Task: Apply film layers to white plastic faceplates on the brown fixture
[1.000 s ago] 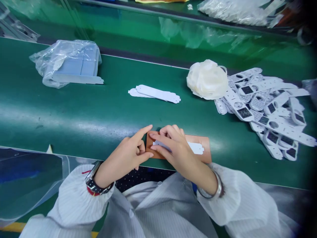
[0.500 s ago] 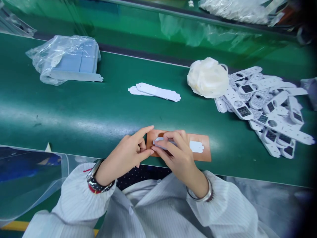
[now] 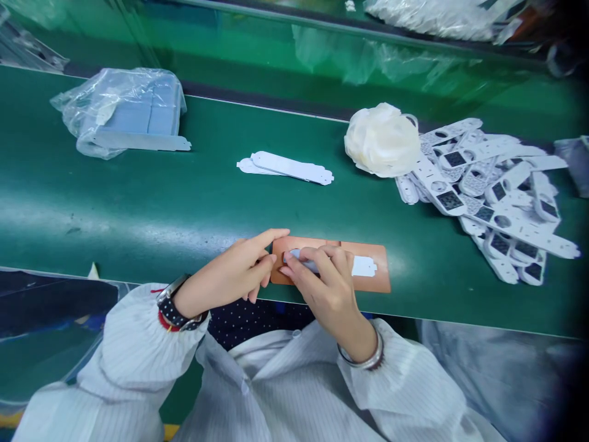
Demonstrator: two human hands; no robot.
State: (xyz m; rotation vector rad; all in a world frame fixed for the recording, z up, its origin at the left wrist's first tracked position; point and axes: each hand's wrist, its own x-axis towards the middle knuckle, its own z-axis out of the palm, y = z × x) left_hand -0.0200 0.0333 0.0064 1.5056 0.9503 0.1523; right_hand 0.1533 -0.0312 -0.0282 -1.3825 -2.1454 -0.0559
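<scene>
An orange-brown plate (image 3: pixel 377 282) lies near the front edge of the green table. On it rests a white strip (image 3: pixel 364 266), its right end bare and its middle under my right hand (image 3: pixel 329 276). The thumb and fingers of my right hand pinch the strip's left end. My left hand (image 3: pixel 243 267) is at the plate's left edge, its index finger stretched along the upper left corner and its other fingers apart, holding nothing. Beyond the plate, two white strips (image 3: pixel 292 167) overlap on the table.
At the back left, a clear plastic bag (image 3: pixel 110 101) holds a stack of bluish strips (image 3: pixel 156 110). A crumpled cream-coloured bundle (image 3: pixel 383 140) sits at the back right, beside a loose heap of printed white strips (image 3: pixel 501 224). Dark panel edging runs behind.
My left thumb has drawn back from my right fingertips and the strip's left end. My right hand stays on the strip. The whole view has shifted slightly.
</scene>
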